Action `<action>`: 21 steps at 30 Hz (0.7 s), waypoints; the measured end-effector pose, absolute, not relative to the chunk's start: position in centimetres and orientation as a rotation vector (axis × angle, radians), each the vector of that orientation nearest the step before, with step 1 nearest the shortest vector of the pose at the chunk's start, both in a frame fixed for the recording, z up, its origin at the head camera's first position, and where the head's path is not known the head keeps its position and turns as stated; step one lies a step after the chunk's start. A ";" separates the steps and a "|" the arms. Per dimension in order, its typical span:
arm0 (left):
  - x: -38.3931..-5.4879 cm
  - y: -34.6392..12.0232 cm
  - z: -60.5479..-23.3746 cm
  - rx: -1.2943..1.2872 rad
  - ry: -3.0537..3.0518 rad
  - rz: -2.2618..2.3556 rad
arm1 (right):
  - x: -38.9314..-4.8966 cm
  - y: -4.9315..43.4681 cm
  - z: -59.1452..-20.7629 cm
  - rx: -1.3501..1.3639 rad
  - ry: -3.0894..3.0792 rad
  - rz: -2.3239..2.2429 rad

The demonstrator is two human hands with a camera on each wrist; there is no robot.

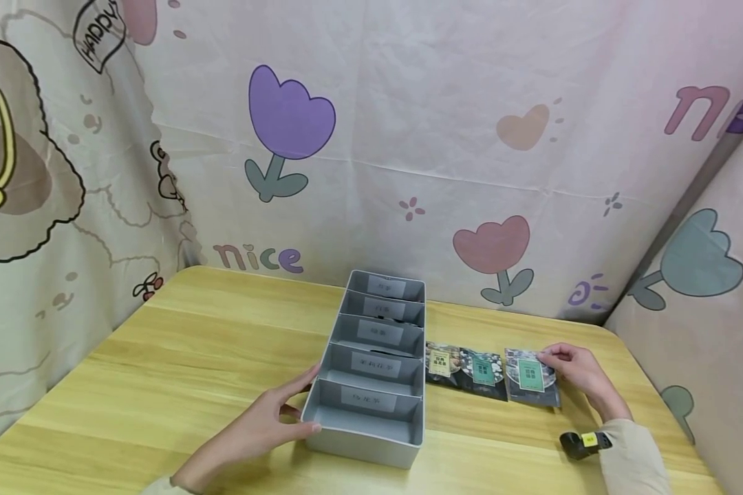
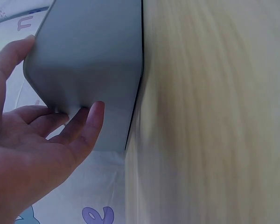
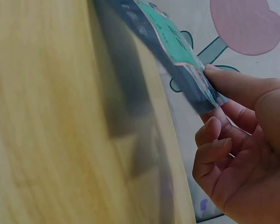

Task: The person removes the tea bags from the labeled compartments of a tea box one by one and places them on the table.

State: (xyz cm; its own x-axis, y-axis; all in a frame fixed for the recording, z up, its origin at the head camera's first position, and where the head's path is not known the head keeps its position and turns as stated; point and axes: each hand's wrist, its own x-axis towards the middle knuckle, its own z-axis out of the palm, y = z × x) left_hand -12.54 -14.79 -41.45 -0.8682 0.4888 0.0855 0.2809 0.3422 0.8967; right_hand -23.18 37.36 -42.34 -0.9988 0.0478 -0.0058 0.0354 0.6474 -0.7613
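Observation:
A grey divided storage box [image 1: 365, 443] stands lengthwise on the table, its compartments bearing white labels [image 1: 368, 399]. At its near left corner is my left hand [image 1: 256, 423], thumb by the front rim and the other fingers along the left side. The left wrist view shows these fingers [image 2: 91, 126] lightly bent against the box wall. To the right of the box, my right hand [image 1: 582, 375] pinches a dark sachet with a green label [image 1: 530, 376] by its upper right corner. In the right wrist view that sachet [image 3: 177, 70] is tilted, its near end raised off the wood.
Two more dark sachets lie side by side against the box's right side, one with a yellow label [image 1: 441, 361] and one with a green label [image 1: 483, 371]. A patterned cloth [image 1: 371, 206] hangs behind the wooden table [image 1: 223, 330]. A black wrist device [image 1: 582, 443] sits at my right sleeve.

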 end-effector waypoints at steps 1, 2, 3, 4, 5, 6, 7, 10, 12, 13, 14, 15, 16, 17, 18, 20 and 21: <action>-12.5 -14.8 -41.4 0.699 2.407 1.543 | -23.2 37.3 -42.3 -0.068 -2.840 1.304; -12.5 -14.8 -41.4 0.698 2.406 1.544 | -23.1 37.3 -42.4 -0.065 -2.842 1.301; -12.5 -14.8 -41.4 0.696 2.406 1.545 | -23.1 37.3 -42.4 -0.061 -2.844 1.297; -12.5 -14.8 -41.4 0.695 2.405 1.546 | -23.1 37.3 -42.4 -0.050 -2.845 1.289; -12.5 -14.8 -41.4 0.694 2.403 1.546 | -23.0 37.4 -42.4 -0.045 -2.839 1.280; -12.5 -14.8 -41.4 0.692 2.403 1.545 | -23.0 37.4 -42.4 -0.033 -2.838 1.267; -12.5 -14.7 -41.4 0.691 2.400 1.546 | -22.9 37.5 -42.4 -0.024 -2.836 1.253; -12.5 -14.7 -41.3 0.687 2.391 1.549 | -22.8 37.7 -42.5 -0.023 -2.818 1.215; -12.5 -14.8 -41.3 0.692 2.388 1.551 | -22.8 37.9 -42.4 -0.029 -2.820 1.193; -12.5 -14.8 -41.3 0.694 2.387 1.554 | -22.9 37.9 -42.4 -0.033 -2.822 1.186; -12.5 -14.8 -41.3 0.696 2.388 1.556 | -22.9 37.9 -42.3 -0.033 -2.825 1.179; -12.5 -14.8 -41.3 0.699 2.386 1.560 | -22.9 37.8 -42.2 -0.046 -2.824 1.176; -12.5 -14.8 -41.3 0.702 2.385 1.561 | -22.9 37.7 -42.2 -0.034 -2.833 1.170; -12.5 -14.8 -41.3 0.703 2.384 1.563 | -22.9 37.6 -42.1 -0.018 -2.840 1.166; -12.5 -14.8 -41.3 0.702 2.383 1.565 | -22.9 37.4 -42.0 -0.002 -2.849 1.160; -12.5 -14.7 -41.3 0.699 2.385 1.563 | -22.9 37.2 -41.9 -0.003 -2.849 1.165; -12.5 -14.7 -41.3 0.698 2.387 1.562 | -22.9 37.1 -41.9 -0.002 -2.849 1.169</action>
State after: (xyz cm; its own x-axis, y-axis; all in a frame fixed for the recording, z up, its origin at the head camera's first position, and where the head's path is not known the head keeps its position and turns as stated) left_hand -12.50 -14.74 -41.28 -0.8673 0.4906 0.0846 0.2740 0.3285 0.9039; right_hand -22.93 37.14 -41.92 -0.9981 0.0244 0.0570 -0.0226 0.7119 -0.7019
